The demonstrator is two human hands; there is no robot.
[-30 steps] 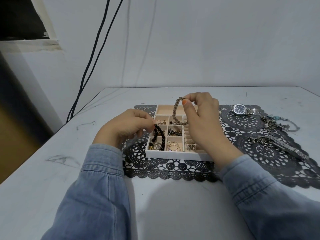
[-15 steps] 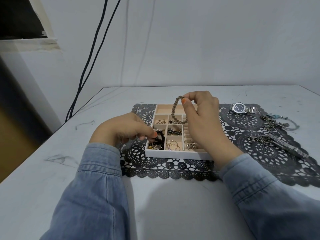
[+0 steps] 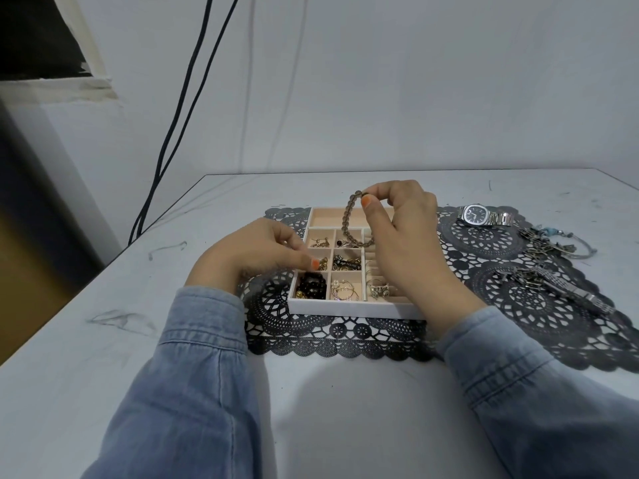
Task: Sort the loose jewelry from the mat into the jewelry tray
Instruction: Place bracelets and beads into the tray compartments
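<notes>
Table (image 3: 138, 340) carries a black lace mat (image 3: 518, 305) across its middle and right. The tray (image 3: 345, 308) sits on the mat's left half, near its front edge. Left hand (image 3: 249, 257) is at the tray's left edge, fingers curled, tips just over the near-left compartment. Whether they are pinching anything or have let go cannot be told. Right hand (image 3: 404, 236) is raised over the tray's far half, thumb and forefinger pinching the top of a grey bracelet (image 3: 347, 216). That bracelet hangs as a loop, its low end down among the far compartments. Change noted: a second ago the black bracelet (image 3: 311, 288) dangled from the left hand above the tray. It now lies coiled in the near-left compartment, so that item reads as placed. The grey bracelet has held its position throughout and is judged next to go down. Outstanding on the mat's right half: a watch (image 3: 476, 215) by the far edge, a tangle of pieces (image 3: 546, 242) beside it, and a metal band (image 3: 553, 285) nearer the front. Task judged well along, not complete.
</notes>
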